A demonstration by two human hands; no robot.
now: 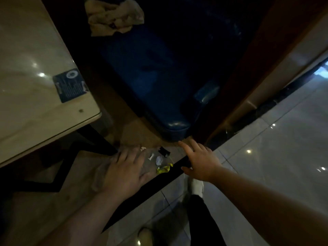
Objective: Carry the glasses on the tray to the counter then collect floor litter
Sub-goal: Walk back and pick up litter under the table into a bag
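Several bits of litter lie on the dim floor between my hands: a yellow wrapper (164, 169), a crumpled white paper (159, 160), a small white scrap (151, 156) and a black piece (164, 151). My left hand (124, 172) is low over the floor just left of them, gripping a clear plastic bag (100, 172) that spreads beneath it. My right hand (200, 161) hovers right of the litter with its fingers spread and nothing in it. No glasses or tray are in view.
A pale table (35, 68) with a black card (70, 85) on it fills the left, its black legs (99, 139) beside my left hand. A blue padded bench (159, 82) stands ahead with a crumpled cloth (113, 16) on it. Glossy tiles (275, 148) lie to the right.
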